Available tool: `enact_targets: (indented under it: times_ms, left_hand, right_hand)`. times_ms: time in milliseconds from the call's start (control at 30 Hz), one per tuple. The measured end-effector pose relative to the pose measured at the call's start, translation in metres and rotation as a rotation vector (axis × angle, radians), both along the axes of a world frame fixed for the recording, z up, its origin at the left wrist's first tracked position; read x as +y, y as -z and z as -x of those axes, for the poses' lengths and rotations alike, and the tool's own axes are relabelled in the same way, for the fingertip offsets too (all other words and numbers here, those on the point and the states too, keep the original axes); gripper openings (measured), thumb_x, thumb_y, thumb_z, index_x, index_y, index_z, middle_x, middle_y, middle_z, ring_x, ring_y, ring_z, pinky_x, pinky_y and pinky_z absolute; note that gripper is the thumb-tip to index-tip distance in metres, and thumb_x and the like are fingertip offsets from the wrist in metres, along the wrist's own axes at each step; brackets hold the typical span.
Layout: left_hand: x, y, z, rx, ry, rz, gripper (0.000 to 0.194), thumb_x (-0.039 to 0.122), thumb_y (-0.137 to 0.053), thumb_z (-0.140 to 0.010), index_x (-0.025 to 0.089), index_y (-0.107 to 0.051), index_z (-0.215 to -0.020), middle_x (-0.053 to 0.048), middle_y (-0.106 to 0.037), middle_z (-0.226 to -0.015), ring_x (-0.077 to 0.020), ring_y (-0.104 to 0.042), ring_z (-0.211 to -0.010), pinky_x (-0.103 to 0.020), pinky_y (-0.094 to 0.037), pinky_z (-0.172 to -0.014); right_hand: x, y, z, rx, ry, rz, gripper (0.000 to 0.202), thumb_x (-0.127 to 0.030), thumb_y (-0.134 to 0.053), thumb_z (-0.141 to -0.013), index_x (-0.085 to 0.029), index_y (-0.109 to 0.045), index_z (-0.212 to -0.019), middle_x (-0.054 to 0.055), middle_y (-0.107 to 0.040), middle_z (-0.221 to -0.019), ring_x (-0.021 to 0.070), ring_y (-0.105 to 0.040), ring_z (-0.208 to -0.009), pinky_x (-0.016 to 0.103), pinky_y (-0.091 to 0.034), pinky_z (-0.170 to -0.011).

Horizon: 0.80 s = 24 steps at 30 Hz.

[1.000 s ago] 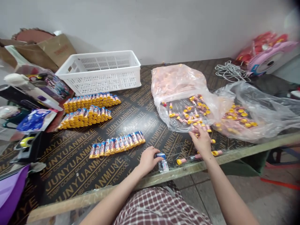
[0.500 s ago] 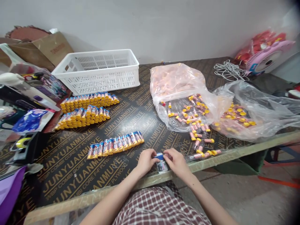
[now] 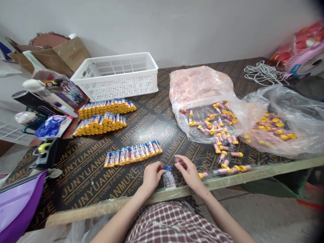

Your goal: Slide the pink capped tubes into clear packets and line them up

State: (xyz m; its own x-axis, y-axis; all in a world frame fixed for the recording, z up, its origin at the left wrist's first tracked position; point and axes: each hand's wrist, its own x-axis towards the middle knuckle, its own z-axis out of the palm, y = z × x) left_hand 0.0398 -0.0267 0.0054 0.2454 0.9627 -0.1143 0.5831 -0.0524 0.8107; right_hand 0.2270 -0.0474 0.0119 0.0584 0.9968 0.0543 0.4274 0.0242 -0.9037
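A small clear plastic sleeve with a blue top, possibly a stack of them, lies near the table's front edge. My left hand pinches its upper left side between thumb and fingers. Just to the right of it, my right hand hovers with curled fingers a little apart, and nothing shows between them. Beyond the hands runs a row of blue-and-yellow wrapped tubes. To the right, loose clear tubes with yellow caps spill toward the table edge; one capped tube lies beside my right wrist.
Stacked wrapped tubes stand before a white plastic basket. Clear bags of capped tubes cover the right side. A tape dispenser and bottles crowd the left. White cord lies near a pink fan.
My right hand has come off the sleeve and moved slightly right, its fingers parting. My left hand keeps hold of the sleeve. The view has turned a little left.
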Motion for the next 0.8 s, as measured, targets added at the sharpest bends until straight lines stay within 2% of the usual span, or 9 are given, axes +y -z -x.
enact_targets:
  times_ms: [67, 133, 200, 267, 367, 433, 500, 633, 800]
  left_hand:
    - [0.000, -0.003, -0.001, -0.023, -0.038, -0.031, 0.010, 0.021, -0.067, -0.067, 0.019, -0.059, -0.062, 0.000, -0.058, -0.066, -0.0142, -0.051, -0.063, -0.025, -0.035, -0.062]
    - [0.002, -0.009, -0.003, -0.150, -0.084, 0.032, 0.014, 0.022, -0.069, -0.065, 0.018, -0.056, -0.060, 0.000, -0.057, -0.065, -0.0134, -0.051, -0.062, -0.025, -0.038, -0.061]
    - [0.007, -0.016, -0.005, -0.370, -0.163, 0.200, 0.020, 0.027, -0.069, -0.065, 0.018, -0.052, -0.061, 0.003, -0.055, -0.059, -0.0123, -0.051, -0.056, -0.025, -0.041, -0.059]
    - [0.014, -0.025, -0.008, -0.608, -0.260, 0.376, 0.026, 0.032, -0.070, -0.064, 0.019, -0.047, -0.064, 0.006, -0.052, -0.052, -0.0110, -0.051, -0.049, -0.025, -0.044, -0.055]
    - [0.024, -0.036, -0.010, -0.840, -0.367, 0.512, 0.038, 0.028, -0.078, -0.053, 0.019, -0.045, -0.071, 0.006, -0.058, -0.052, -0.0108, -0.054, -0.047, -0.025, -0.047, -0.053]
    - [0.030, -0.041, -0.011, -0.915, -0.411, 0.545, 0.046, 0.022, -0.082, -0.045, 0.018, -0.051, -0.078, 0.003, -0.065, -0.060, -0.0114, -0.058, -0.050, -0.024, -0.048, -0.053]
    - [0.034, -0.043, -0.011, -0.967, -0.445, 0.576, 0.047, 0.022, -0.084, -0.044, 0.015, -0.057, -0.082, 0.000, -0.068, -0.066, -0.0110, -0.060, -0.054, -0.022, -0.050, -0.054]
    - [0.038, -0.041, -0.011, -1.059, -0.522, 0.601, 0.032, 0.028, -0.084, -0.051, 0.012, -0.065, -0.070, -0.001, -0.067, -0.067, -0.0087, -0.060, -0.055, -0.022, -0.052, -0.058]
    - [0.037, -0.038, -0.009, -1.107, -0.588, 0.578, 0.029, 0.030, -0.085, -0.053, 0.011, -0.068, -0.067, -0.002, -0.068, -0.066, -0.0098, -0.061, -0.056, -0.022, -0.053, -0.057]
  right_hand:
    - [0.003, -0.004, -0.007, 0.015, 0.028, -0.001, 0.033, -0.033, -0.047, -0.089, -0.022, -0.057, -0.118, 0.005, -0.062, -0.089, 0.0185, -0.061, -0.077, 0.034, -0.051, -0.074]
    - [0.005, -0.010, -0.012, 0.013, 0.083, 0.004, 0.038, -0.036, -0.051, -0.087, -0.020, -0.052, -0.121, 0.003, -0.060, -0.083, 0.0175, -0.060, -0.070, 0.032, -0.051, -0.069]
    - [0.006, -0.016, -0.015, -0.001, 0.153, -0.014, 0.038, -0.037, -0.061, -0.081, -0.020, -0.053, -0.113, 0.001, -0.060, -0.080, 0.0173, -0.059, -0.069, 0.031, -0.050, -0.068]
    - [0.005, -0.024, -0.016, -0.009, 0.220, -0.075, 0.026, -0.036, -0.066, -0.077, -0.020, -0.056, -0.095, 0.002, -0.060, -0.083, 0.0183, -0.059, -0.074, 0.031, -0.050, -0.070]
    - [0.002, -0.034, -0.011, 0.008, 0.233, -0.203, 0.012, -0.032, -0.062, -0.081, -0.021, -0.059, -0.085, 0.006, -0.059, -0.093, 0.0207, -0.059, -0.090, 0.032, -0.050, -0.077]
    - [-0.002, -0.039, -0.007, 0.028, 0.194, -0.253, 0.011, -0.028, -0.058, -0.084, -0.023, -0.062, -0.093, 0.007, -0.057, -0.099, 0.0206, -0.058, -0.095, 0.032, -0.051, -0.078]
    - [-0.006, -0.041, -0.003, 0.038, 0.165, -0.276, 0.016, -0.024, -0.056, -0.086, -0.025, -0.062, -0.101, 0.007, -0.058, -0.103, 0.0204, -0.058, -0.096, 0.033, -0.052, -0.079]
    - [-0.012, -0.041, 0.003, -0.018, 0.155, -0.349, 0.023, -0.018, -0.058, -0.084, -0.026, -0.061, -0.106, 0.006, -0.063, -0.103, 0.0218, -0.060, -0.096, 0.038, -0.051, -0.083]
    - [-0.015, -0.041, 0.007, -0.087, 0.150, -0.428, 0.025, -0.014, -0.059, -0.082, -0.026, -0.063, -0.103, 0.006, -0.067, -0.100, 0.0229, -0.063, -0.094, 0.040, -0.052, -0.081]
